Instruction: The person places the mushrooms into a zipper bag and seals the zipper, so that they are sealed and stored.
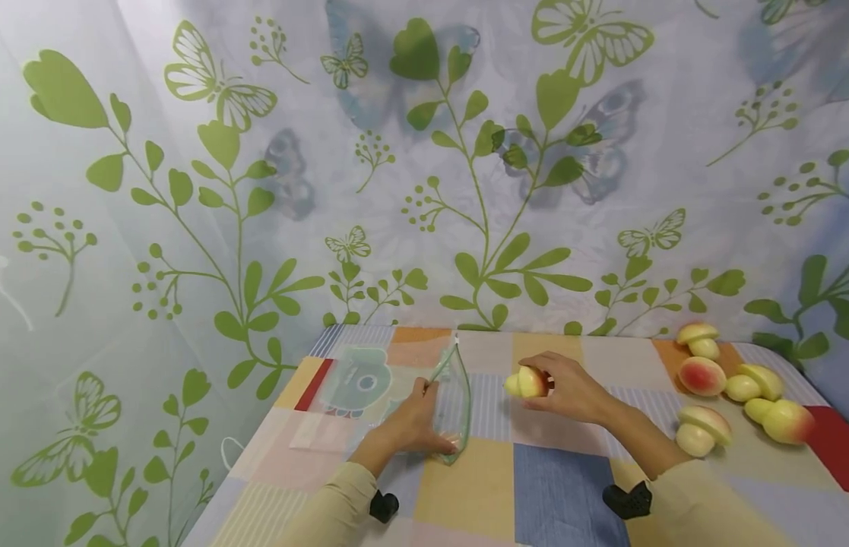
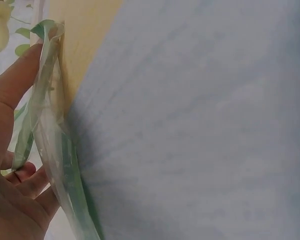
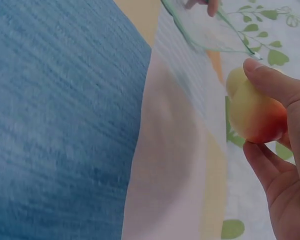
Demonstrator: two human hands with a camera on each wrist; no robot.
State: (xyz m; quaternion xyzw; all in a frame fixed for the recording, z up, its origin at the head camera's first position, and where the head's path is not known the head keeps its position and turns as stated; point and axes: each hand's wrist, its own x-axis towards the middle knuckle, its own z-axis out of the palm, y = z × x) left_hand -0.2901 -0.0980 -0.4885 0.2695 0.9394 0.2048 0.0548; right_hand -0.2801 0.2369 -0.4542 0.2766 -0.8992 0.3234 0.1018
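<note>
A clear zip bag (image 1: 365,384) with a green-edged mouth and a printed pale green cartoon figure lies at the left of the patchwork cloth. My left hand (image 1: 412,422) holds the bag by its mouth, which stands parted. In the left wrist view the thumb lies along one part of the plastic bag (image 2: 52,130) and the fingers bend at another. To the right of the bag, my right hand (image 1: 568,391) pinches a yellow and red toy mushroom (image 1: 531,381) between thumb and fingers. In the right wrist view the mushroom (image 3: 255,112) is held with its red side towards the palm.
Several similar toy mushrooms lie at the right of the table, among them one with its red cap up (image 1: 701,376) and one nearer the front (image 1: 701,431). A curtain (image 1: 397,228) with green leaves and butterflies hangs behind the patchwork cloth (image 1: 465,494).
</note>
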